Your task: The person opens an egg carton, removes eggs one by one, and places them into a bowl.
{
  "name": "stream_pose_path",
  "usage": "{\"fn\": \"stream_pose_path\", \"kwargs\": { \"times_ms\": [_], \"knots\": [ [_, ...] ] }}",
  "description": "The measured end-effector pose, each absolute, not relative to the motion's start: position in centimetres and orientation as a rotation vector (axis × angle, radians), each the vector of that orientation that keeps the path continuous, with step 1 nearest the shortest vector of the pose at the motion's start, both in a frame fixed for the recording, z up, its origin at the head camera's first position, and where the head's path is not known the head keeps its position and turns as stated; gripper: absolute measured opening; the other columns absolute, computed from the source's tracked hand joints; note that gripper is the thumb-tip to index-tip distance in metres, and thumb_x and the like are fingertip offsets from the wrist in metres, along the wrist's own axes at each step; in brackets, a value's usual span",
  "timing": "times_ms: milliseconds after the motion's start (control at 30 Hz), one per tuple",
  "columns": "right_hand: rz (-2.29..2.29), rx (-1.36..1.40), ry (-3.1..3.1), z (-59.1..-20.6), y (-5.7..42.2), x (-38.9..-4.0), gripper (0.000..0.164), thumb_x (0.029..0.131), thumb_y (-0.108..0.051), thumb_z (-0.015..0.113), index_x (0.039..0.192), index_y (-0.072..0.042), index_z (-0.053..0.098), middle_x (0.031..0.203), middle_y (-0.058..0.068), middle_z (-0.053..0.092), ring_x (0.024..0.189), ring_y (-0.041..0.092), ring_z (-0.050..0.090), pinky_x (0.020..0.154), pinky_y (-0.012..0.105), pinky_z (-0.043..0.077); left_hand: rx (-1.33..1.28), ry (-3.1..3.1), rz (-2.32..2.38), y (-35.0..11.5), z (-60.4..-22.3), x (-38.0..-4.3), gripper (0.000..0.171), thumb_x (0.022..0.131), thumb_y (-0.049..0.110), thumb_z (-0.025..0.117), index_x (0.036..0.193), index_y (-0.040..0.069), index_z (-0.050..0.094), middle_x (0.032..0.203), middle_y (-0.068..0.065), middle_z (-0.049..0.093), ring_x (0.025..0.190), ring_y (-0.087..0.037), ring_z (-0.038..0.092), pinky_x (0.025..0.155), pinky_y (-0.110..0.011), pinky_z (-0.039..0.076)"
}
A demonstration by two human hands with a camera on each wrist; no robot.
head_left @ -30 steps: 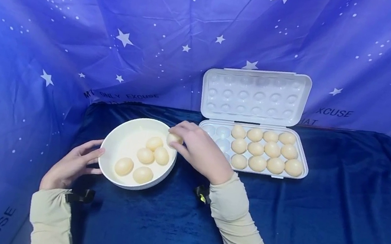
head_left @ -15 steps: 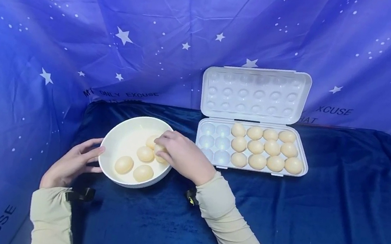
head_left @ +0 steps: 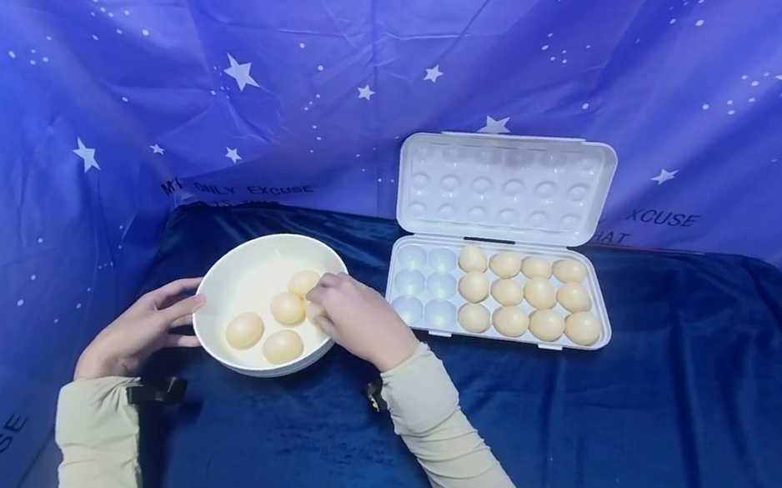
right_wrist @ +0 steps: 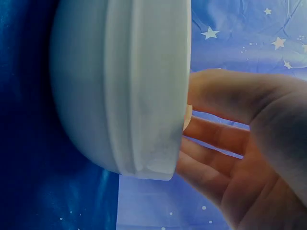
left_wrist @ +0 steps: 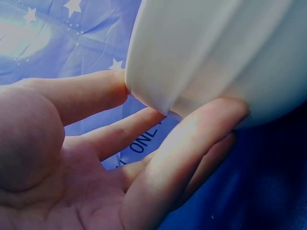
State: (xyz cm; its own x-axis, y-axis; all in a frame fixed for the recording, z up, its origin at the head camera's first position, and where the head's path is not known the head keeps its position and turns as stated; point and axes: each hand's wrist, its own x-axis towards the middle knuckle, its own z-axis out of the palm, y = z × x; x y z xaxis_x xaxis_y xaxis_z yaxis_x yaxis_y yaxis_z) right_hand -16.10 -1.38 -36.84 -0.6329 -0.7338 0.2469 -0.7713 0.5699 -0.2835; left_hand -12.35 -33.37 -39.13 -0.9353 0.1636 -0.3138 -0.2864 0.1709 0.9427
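A white bowl stands on the dark blue cloth with several pale eggs in it. My left hand holds the bowl at its left side, thumb at the rim and fingers against the outer wall, as the left wrist view shows. Over the bowl's right rim reaches my right hand, its fingertips down inside and pinching an egg. That egg is mostly hidden by the fingers; in the right wrist view only a sliver of egg shows past the bowl wall.
Right of the bowl lies an egg box with its lid raised against the backdrop. Rows of eggs fill its right part, and bluish cups show at its left end. A starry blue curtain hangs behind.
My right hand has carried its egg from above the bowl's right rim leftward and down among the other eggs. The left hand keeps its hold on the bowl.
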Motion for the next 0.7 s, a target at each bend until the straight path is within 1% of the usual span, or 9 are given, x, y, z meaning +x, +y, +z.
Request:
{"fn": "stream_pose_path", "kwargs": {
  "times_ms": [233,433,700],
  "knots": [
    [0.549,1.297,-2.733,-36.89,-1.50,-15.95,0.009,0.091,-0.006,0.066,0.097,-0.009,0.072,0.099,0.005,0.067,0.092,0.018,0.063,0.082,0.031,0.053,-0.115,2.107,1.827,-33.31,-39.05,-12.16,0.046,0.105,0.025,0.052,0.144,0.008,0.035,0.105,0.017,0.068,0.096,-0.003,0.067,0.079,-0.031,0.060],
    [0.530,1.278,-2.770,-36.93,-1.53,-15.80,0.006,0.093,-0.010,0.067,0.093,-0.010,0.073,0.096,0.003,0.067,0.089,0.017,0.061,0.079,0.030,0.052,-0.129,2.115,1.815,-33.27,-39.18,-12.10,0.043,0.104,0.026,0.053,0.142,0.011,0.039,0.106,0.017,0.068,0.096,-0.003,0.067,0.079,-0.031,0.060],
    [0.559,1.291,-2.768,-36.57,-1.16,-15.67,0.008,0.094,-0.013,0.067,0.098,-0.011,0.074,0.096,0.002,0.067,0.091,0.017,0.061,0.082,0.031,0.052,-0.126,2.124,1.812,-33.16,-39.15,-12.04,0.040,0.104,0.027,0.053,0.140,0.014,0.041,0.106,0.018,0.067,0.096,-0.003,0.067,0.078,-0.031,0.060]
  ]
}}
